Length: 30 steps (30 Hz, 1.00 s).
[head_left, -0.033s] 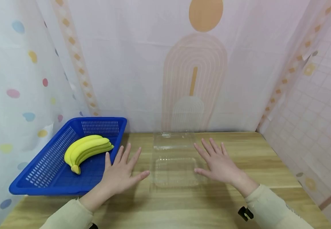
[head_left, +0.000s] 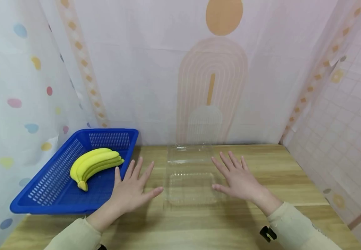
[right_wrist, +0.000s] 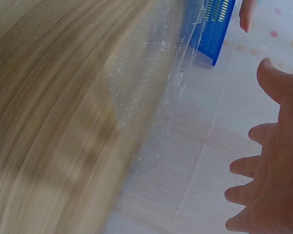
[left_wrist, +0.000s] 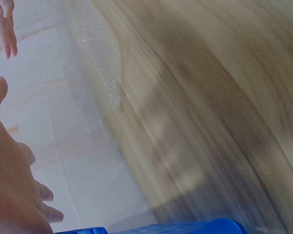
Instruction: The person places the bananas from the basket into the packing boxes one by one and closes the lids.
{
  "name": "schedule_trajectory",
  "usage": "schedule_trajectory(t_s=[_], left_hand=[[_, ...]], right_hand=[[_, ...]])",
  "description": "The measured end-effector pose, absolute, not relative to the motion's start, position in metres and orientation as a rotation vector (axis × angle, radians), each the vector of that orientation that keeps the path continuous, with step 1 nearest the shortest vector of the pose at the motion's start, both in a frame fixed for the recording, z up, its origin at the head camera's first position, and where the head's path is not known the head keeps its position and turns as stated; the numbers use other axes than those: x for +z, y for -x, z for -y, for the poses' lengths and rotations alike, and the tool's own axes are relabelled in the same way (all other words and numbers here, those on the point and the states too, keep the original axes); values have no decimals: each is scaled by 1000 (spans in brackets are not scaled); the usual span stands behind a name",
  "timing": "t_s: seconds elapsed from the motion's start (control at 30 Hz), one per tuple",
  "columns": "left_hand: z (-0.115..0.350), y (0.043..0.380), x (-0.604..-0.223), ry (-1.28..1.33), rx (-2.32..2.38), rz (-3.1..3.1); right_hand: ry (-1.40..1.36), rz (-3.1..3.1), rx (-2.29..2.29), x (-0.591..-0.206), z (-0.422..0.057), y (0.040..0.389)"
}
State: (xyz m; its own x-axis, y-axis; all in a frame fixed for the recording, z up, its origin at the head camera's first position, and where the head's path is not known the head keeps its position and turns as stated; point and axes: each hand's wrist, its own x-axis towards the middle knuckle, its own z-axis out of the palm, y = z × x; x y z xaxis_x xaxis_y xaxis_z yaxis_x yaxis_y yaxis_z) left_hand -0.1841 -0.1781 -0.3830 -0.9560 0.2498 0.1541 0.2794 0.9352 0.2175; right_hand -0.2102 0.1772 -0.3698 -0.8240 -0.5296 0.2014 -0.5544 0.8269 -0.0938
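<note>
My left hand is held over the table with its fingers spread, right beside the blue basket, and grips nothing. Inside the blue plastic basket lies a bunch of yellow bananas, its stem end toward me. My right hand hovers with fingers spread at the right of a clear plastic box. That box stands between the two hands, its transparent lid raised at the back. In the right wrist view the same clear box shows ridged walls, and the right hand is apart from it.
The wooden table reaches back to a patterned curtain. More curtain, with coloured dots, hangs along the left, and a gridded curtain stands at the right. A black strap shows under the right sleeve.
</note>
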Motion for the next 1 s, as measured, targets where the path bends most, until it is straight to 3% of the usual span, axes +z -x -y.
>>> schedule_trajectory(t_s=[0.5,1.0], left_hand=[[178,182,-379,437,-365,2926],[181,183,-382,505,-336,2763]], right_hand=[[-826,2816,393,-370,-180,213],[-766,2681,915,-381,-185,221]])
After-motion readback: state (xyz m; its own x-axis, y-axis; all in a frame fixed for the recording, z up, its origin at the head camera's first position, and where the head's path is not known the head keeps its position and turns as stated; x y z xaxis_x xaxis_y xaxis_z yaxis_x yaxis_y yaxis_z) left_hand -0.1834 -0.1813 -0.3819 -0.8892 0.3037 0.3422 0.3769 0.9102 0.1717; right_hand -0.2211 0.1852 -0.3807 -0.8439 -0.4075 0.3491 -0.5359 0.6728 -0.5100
